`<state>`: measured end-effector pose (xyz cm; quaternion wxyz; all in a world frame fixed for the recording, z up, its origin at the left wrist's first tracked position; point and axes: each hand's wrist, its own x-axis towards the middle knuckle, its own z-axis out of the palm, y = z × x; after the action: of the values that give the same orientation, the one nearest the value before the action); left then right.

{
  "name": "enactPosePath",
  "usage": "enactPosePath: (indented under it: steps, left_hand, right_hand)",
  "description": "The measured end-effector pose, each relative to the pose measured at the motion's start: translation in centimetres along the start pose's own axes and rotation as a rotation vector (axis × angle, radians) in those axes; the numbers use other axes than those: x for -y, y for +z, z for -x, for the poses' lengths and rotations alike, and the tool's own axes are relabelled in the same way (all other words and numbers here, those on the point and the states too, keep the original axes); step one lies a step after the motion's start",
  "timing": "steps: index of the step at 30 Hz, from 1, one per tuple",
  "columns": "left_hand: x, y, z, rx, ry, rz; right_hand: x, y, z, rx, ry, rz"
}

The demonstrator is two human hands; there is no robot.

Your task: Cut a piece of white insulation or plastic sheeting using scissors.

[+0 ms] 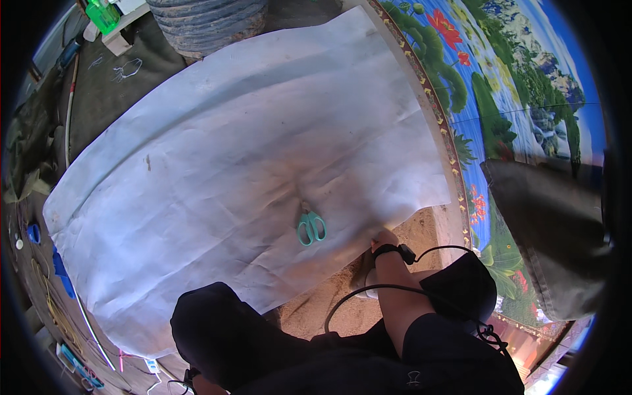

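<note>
Our shirt (pixel 368 368) being nearest, our right hand (pixel 384 237), grip unclear, meets the sheet's (pixel 230 171) edge, probably needing steady hold; left hand unseen.

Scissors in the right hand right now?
No, the green-handled scissors lie on the white sheet, apart from the right hand, which is at the sheet's near edge.

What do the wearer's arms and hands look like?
Right hand: ungloved, black wristband carrying a small dark module with a thin black cable. Forearm bare, crossed by a thicker black cable; dark sleeve ends near the elbow. Left: dark wrist strap; hand out of view.
</note>
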<state>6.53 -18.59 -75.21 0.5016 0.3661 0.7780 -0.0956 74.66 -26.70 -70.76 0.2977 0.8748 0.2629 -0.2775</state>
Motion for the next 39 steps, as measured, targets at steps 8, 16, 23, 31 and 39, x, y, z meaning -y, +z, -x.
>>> enactPosePath:
  steps: [8, 16, 23, 31, 39]
  left_hand:
    - [-1.6, -1.2, -2.0, 0.006, 0.056, -0.071]
    - [-31.3, 0.2, -0.8, -0.229, 0.923, -0.423]
    - [-59.9, 11.6, 1.8, -0.411, 1.459, -0.675]
    - [-65.6, 18.2, -2.2, -0.602, 1.284, -0.809]
    - [-66.2, 18.0, -3.5, -0.513, 1.168, -0.907]
  right_hand:
    - [0.6, -1.8, 1.3, 0.102, 0.051, -0.031]
    - [2.2, -5.4, -0.2, -0.492, 0.481, -0.982]
    - [6.9, -19.0, -6.7, -0.768, -0.318, -0.852]
    - [11.3, -32.6, -19.1, -0.767, -0.611, -0.266]
    - [16.2, -39.1, -32.8, -0.937, -0.681, -0.061]
